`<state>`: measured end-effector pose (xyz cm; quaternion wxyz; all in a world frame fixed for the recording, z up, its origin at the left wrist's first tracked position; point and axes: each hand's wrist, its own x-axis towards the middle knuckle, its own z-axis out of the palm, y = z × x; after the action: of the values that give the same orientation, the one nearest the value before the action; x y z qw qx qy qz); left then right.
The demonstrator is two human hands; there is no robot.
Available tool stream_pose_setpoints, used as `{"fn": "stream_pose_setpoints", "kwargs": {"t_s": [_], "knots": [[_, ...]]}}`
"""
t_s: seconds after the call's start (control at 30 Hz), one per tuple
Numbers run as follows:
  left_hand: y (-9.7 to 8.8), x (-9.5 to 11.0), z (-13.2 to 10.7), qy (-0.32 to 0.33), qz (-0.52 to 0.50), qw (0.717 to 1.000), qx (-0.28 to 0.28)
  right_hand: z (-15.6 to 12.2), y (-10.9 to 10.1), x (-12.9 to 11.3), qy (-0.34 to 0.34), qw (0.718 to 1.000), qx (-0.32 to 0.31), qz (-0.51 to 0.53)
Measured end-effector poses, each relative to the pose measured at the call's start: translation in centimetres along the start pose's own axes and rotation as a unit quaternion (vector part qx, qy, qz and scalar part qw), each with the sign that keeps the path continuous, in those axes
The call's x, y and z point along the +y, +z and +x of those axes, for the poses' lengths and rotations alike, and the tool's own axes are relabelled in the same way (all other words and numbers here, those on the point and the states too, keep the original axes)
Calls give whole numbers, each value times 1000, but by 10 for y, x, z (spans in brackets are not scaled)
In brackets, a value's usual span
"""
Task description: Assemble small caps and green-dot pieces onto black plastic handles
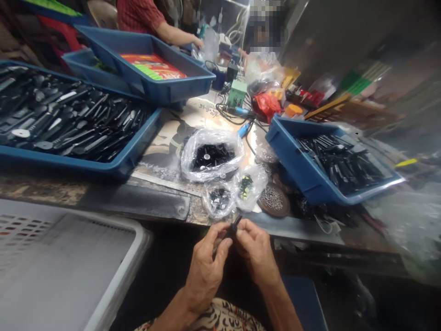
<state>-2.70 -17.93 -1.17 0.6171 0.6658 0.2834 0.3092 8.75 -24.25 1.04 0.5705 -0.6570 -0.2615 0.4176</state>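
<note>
Both hands, left [206, 271] and right [257, 253], pinch a small black part [235, 224]; fingers [220, 234] hide most of its shape.

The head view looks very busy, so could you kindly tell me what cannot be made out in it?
Head view:
Black part between the left hand and right hand: fingers hide most of it, so its shape is unclear.
Small parts in the clear plastic bag: too small to identify.
Person in a red shirt: cut off by the top edge.

Black-and-cream patterned garment [220, 317]; left hand [206, 271], right hand [257, 252] bare
</note>
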Motion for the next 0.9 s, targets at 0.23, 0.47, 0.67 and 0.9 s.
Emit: {"fn": "stream_pose_setpoints", "kwargs": {"t_s": [0.23,0.47,0.67,0.9], "knots": [[0,1,4,-85,-75,993,15,7,4,-10,-12,999,7,-43],[1,11,11,-149,-146,976,57,13,9,-11,-26,998,12,-50],[-1,16,14,-194,-226,953,56,18,-2,-16,-68,992,19,-106],[0,14,16,-208,-239,948,39,43,-31,-28,-181,948,139,-222]]}}
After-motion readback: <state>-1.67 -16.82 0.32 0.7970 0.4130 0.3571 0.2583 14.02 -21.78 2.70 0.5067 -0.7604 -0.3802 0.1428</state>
